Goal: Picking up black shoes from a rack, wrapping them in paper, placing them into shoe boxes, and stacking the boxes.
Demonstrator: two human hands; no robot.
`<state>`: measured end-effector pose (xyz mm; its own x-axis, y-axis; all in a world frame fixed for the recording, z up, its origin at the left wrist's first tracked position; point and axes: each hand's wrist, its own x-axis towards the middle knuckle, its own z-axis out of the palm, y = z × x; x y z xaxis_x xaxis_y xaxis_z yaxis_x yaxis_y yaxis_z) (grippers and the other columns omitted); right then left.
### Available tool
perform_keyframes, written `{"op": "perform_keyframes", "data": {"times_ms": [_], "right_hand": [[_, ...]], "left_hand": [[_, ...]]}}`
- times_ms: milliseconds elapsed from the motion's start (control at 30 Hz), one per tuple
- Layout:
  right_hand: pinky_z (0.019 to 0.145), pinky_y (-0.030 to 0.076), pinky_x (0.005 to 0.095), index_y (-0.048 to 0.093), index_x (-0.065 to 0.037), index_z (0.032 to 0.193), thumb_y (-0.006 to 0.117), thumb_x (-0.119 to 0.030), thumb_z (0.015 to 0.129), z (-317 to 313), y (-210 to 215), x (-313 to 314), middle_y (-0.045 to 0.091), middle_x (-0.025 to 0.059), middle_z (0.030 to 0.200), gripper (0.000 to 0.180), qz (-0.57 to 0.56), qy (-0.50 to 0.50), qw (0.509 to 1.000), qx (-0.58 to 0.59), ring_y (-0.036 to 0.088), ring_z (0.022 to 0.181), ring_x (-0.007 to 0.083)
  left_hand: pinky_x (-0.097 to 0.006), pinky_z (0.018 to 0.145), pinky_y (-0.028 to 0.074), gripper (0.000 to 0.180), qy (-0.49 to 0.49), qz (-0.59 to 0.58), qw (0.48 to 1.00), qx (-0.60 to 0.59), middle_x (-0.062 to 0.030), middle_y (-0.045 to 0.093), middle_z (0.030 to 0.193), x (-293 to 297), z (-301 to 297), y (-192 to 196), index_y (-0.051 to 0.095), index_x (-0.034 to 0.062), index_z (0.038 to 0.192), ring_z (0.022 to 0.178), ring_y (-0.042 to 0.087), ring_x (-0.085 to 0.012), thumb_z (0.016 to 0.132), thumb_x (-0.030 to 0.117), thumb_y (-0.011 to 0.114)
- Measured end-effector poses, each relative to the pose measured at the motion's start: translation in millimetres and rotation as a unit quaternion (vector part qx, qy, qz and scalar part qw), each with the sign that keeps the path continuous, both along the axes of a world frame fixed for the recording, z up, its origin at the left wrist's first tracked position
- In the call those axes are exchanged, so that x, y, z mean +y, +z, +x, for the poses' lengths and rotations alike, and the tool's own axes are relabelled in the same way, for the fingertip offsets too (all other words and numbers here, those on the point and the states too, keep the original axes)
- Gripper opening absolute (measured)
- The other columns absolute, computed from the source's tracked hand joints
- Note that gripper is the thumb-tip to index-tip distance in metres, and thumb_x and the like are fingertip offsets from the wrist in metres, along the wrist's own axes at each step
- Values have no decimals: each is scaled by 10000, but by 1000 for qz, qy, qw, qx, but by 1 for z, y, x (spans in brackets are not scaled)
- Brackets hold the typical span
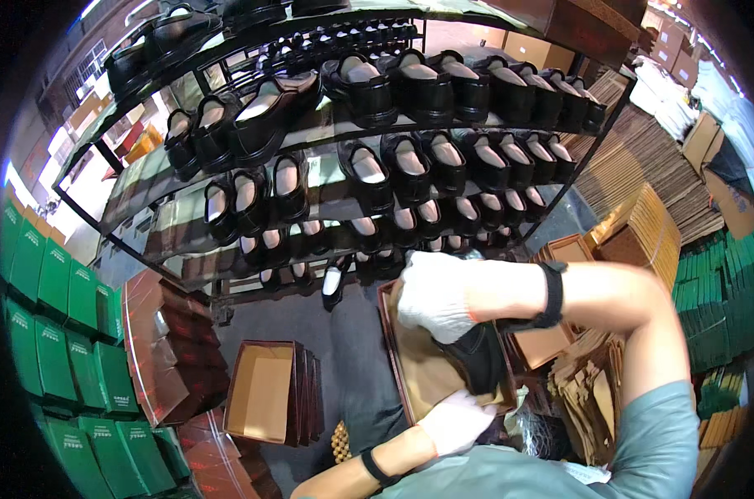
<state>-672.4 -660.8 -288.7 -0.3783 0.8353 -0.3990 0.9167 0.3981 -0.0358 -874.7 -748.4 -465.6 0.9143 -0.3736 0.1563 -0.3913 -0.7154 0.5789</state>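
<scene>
Both gloved hands work over an open box [410,374]: left hand [453,422] grips its 6 o'clock edge, right hand [433,295] closes on a black shoe [481,358]. Shoe looks stiff, light; hold its sides.

White knit cloth gloves [433,295], matt black shoe [479,356], brown cardboard box [423,374], glossy shelved shoes [423,83].
</scene>
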Motion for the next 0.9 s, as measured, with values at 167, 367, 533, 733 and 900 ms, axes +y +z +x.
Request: {"op": "perform_keyframes", "data": {"times_ms": [167, 367, 533, 733, 900], "right_hand": [[968, 607, 422, 741, -27, 1311, 710, -95, 938, 66, -68, -70, 758, 207, 1181, 380, 447, -441, 682, 375, 752, 1049, 386], [916, 632, 574, 478, -228, 1635, 640, -230, 1065, 116, -365, -304, 723, 311, 1188, 592, 40, -729, 674, -113, 762, 1088, 478], [852, 642, 558, 623, -142, 1477, 577, -127, 1036, 120, -322, -305, 778, 271, 1086, 444, 47, -651, 757, -18, 784, 1011, 475], [719, 634, 482, 695, -108, 1025, 582, -169, 1009, 160, -194, -311, 736, 159, 894, 129, 175, -586, 757, -230, 778, 848, 351], [942, 649, 460, 675, 38, 1391, 636, -279, 1065, 87, -36, -283, 799, 152, 1224, 457, 373, -678, 329, 541, 796, 1018, 263]], "left_hand": [[-503, 800, 553, 236, -10, 19, 999, 50, -166, 686, 833, 27, -17, 7, 605, 40, 957, 833, 698, -402, 888, 217, 745], [-560, 1165, 488, 622, 351, -79, 915, -180, -337, 664, 1419, 95, 70, 86, 596, -95, 1486, 1311, 654, -491, 956, 172, 781], [-566, 1317, 341, 765, 302, 30, 952, -40, -377, 476, 1635, 97, 125, -1, 472, -120, 1584, 1531, 457, -534, 1013, 309, 743], [-589, 1317, 324, 675, 357, -29, 929, -90, -369, 436, 1665, 91, 104, 39, 481, -75, 1577, 1537, 434, -558, 1012, 185, 742], [-451, 1375, 214, 888, 471, -437, 764, 65, -310, 171, 1828, 61, -34, -6, 118, -74, 1763, 1694, 234, -425, 1072, 147, 631]]}}
